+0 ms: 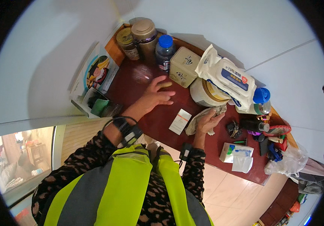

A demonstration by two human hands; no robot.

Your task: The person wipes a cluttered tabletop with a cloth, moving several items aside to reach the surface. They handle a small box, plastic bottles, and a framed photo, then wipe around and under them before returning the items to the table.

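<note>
My left hand [156, 96] hovers over the dark red tabletop [128, 76], its fingers apart and nothing in them. It is in front of a blue-capped plastic bottle [165, 53] and a pale green tin [185, 66]. Under the fingers and palm of my right hand [210, 121] lies a crumpled grey-beige cloth [193, 125], pressed on the tabletop. Right behind that hand is a round tub [205, 94], with a pack of wet wipes [229, 76] resting on top. A white cigarette pack [180, 121] lies flat between my hands.
Two lidded jars [145, 34] [128, 43] stand in the back left corner, and a framed picture [98, 72] leans at the left wall. On the right are a tissue pack [236, 154], a black bottle [252, 125], a red basket [277, 130] and a clear plastic bag [287, 162].
</note>
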